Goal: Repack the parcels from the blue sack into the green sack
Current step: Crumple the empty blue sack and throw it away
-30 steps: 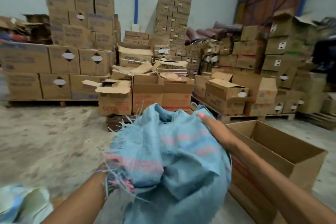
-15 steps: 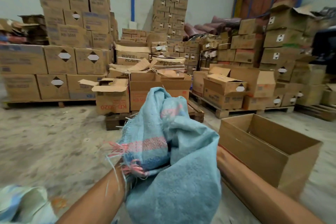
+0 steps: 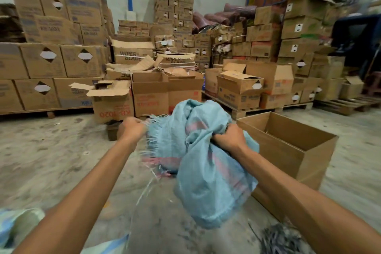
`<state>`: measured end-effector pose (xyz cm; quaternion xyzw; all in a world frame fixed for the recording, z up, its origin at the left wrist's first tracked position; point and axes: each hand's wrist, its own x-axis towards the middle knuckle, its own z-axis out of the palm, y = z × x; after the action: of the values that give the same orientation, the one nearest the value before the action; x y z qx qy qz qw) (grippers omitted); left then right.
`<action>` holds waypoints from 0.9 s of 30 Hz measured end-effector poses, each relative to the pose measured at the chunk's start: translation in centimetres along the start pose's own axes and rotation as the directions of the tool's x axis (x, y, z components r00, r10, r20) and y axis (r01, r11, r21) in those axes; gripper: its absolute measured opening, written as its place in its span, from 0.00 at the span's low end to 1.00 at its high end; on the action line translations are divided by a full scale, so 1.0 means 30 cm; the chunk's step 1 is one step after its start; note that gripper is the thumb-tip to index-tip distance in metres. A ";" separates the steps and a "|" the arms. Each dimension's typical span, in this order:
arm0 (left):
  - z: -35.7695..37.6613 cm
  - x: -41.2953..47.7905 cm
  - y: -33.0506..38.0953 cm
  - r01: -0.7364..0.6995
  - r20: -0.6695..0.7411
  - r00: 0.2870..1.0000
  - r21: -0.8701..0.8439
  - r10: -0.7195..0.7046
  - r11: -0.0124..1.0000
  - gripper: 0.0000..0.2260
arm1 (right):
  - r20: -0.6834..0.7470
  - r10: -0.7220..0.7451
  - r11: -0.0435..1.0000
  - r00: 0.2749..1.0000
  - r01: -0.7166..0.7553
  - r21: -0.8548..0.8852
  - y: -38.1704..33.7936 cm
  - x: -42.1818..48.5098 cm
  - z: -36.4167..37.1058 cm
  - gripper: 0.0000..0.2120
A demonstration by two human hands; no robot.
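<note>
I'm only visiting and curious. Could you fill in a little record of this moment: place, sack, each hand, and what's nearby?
Place: warehouse floor, stacked cartons on pallets behind
Blue sack: held up between both hands, crumpled
Left hand: grips its frayed edge
Right hand: grips bunched cloth
Open box: on the floor, right of the sack
Parcels: none visible

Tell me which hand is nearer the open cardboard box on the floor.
Right. The right hand grips the blue sack beside the open cardboard box, by its left corner; the left hand grips the sack's frayed edge farther off, across the sack.
</note>
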<state>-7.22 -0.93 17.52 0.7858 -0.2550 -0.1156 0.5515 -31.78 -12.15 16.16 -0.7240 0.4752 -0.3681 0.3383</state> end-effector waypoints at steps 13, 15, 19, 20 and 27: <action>0.128 -0.122 -0.021 -0.450 0.410 0.847 0.215 0.338 0.867 0.72 | 0.138 0.030 0.910 0.990 -0.084 0.406 -0.046 0.029 0.014 0.17; 0.104 -0.059 -0.030 -0.435 0.496 0.803 0.109 0.330 0.894 0.61 | 0.433 0.006 0.820 0.901 -0.253 0.514 -0.069 0.022 -0.011 0.23; 0.099 -0.156 0.025 -0.365 0.741 0.592 -0.105 0.318 0.925 0.11 | 0.675 -0.093 0.599 0.732 -0.501 0.625 -0.123 -0.035 -0.043 0.13; 0.116 -0.175 0.030 -0.354 0.727 0.595 -0.148 0.344 0.924 0.11 | 0.649 -0.085 0.571 0.756 -0.496 0.654 -0.134 -0.036 -0.050 0.09; 0.222 -0.205 -0.010 -0.130 0.516 0.822 -0.244 0.242 0.961 0.11 | 0.604 -0.063 0.690 0.795 -0.403 0.601 -0.122 0.009 -0.113 0.14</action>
<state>-15.40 -2.98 14.20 0.6335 -0.4630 -0.3027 0.5410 -33.01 -11.72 20.98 -0.5647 0.2396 -0.2462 0.7504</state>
